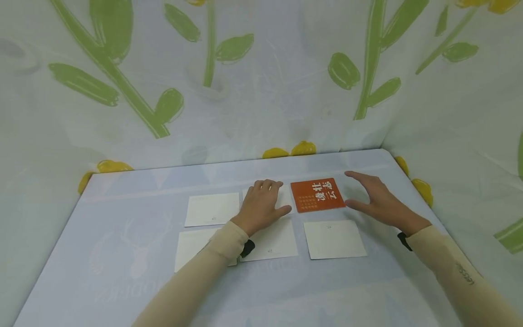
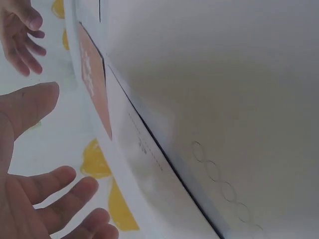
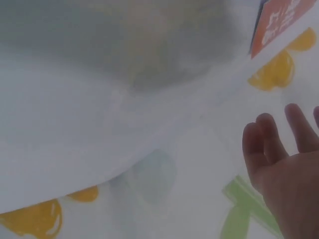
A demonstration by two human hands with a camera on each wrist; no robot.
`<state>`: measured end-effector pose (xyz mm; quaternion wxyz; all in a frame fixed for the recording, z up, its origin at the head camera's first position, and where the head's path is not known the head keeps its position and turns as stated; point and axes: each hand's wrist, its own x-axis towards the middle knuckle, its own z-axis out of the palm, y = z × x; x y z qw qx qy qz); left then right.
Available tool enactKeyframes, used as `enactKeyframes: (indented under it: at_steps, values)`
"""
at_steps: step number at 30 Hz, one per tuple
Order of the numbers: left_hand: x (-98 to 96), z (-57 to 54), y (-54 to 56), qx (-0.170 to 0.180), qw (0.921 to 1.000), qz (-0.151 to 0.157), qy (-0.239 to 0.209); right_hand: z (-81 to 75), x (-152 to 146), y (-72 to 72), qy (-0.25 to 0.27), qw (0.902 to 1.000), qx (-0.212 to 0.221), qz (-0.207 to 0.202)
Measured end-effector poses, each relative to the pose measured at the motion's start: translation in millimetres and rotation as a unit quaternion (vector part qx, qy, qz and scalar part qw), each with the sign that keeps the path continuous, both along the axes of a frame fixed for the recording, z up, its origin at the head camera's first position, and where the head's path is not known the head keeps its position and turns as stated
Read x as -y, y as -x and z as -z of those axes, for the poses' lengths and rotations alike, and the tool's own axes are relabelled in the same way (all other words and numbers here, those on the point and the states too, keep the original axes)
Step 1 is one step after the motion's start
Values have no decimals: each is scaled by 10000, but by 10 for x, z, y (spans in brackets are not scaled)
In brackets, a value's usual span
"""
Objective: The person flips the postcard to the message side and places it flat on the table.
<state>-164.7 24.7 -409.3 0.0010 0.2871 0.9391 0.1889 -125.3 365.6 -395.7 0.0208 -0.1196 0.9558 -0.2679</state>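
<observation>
Several cards lie flat on the table in two rows. One is an orange-red card [image 1: 318,195] with white Chinese characters, in the back row at right; the others are white. My left hand [image 1: 260,206] hovers over the middle of the layout, thumb and fingers spread, partly hiding a white card [image 1: 286,202] at the back and a larger white one [image 1: 271,243] in front. To the right of the orange-red card is my right hand [image 1: 377,200], thumb apart from the fingers and nothing in its grasp. Its thumb tip comes close to that card's right edge in the head view.
Two white cards sit at left, a back one [image 1: 212,209] and a front one [image 1: 196,247] overlapped by my left sleeve. Another white card [image 1: 335,239] lies front right. The pale table [image 1: 135,299] bears a faint deer print; a leaf-patterned cloth [image 1: 261,100] hangs behind it.
</observation>
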Motion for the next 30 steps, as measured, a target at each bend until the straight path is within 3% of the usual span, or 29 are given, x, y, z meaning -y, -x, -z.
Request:
enactKeyframes:
  at_steps: [15,24,30]
  values:
    - [-268,-10,118,22,9983,189,547,212,118,260,-272,9977,608,-122]
    - [-379,79,167,90,9959,246,869,301,115,366,-566,9970,472,-242]
    - [-449,121,201,35,9948,259,981,316,160,405,-884,9940,612,-175]
